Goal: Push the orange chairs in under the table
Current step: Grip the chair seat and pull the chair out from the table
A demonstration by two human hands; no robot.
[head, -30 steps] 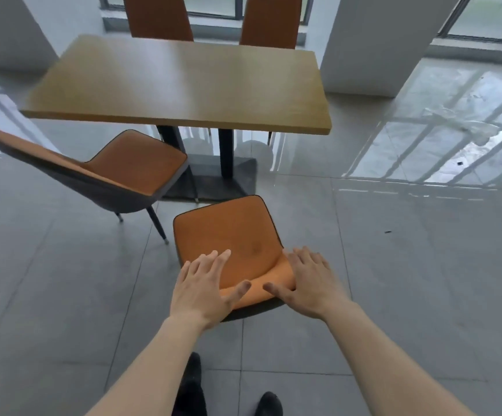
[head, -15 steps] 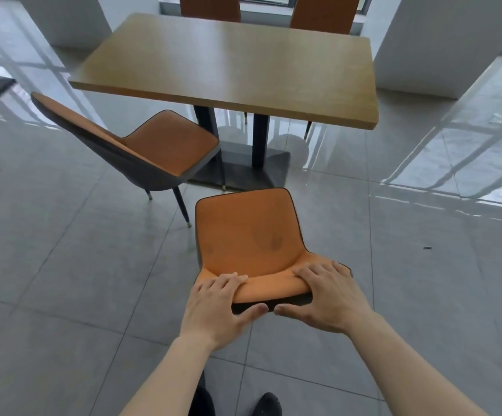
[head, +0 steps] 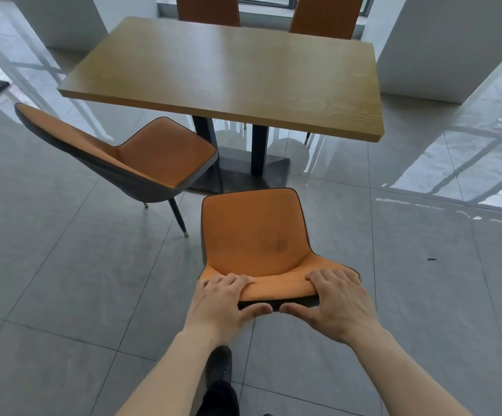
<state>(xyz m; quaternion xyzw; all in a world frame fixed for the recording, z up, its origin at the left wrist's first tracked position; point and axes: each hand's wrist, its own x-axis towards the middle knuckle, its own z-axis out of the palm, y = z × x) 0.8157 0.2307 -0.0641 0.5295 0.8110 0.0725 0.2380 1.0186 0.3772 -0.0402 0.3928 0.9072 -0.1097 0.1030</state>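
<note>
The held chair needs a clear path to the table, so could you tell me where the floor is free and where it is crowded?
Free: the tiles between the held chair and the table edge, and the floor to its right. Crowded: the left, where the angled chair stands close, and the table base straight ahead. Both hands grip the backrest.

the near chair (head: 252,235) has an orange seat with a dark stain and a thin black edge. the left chair (head: 141,154) is orange inside, with a dark grey shell and black legs. the table (head: 228,73) is light brown wood grain on a black base. the floor (head: 63,280) is glossy grey tiles. the shoe (head: 219,367) is black.
</note>
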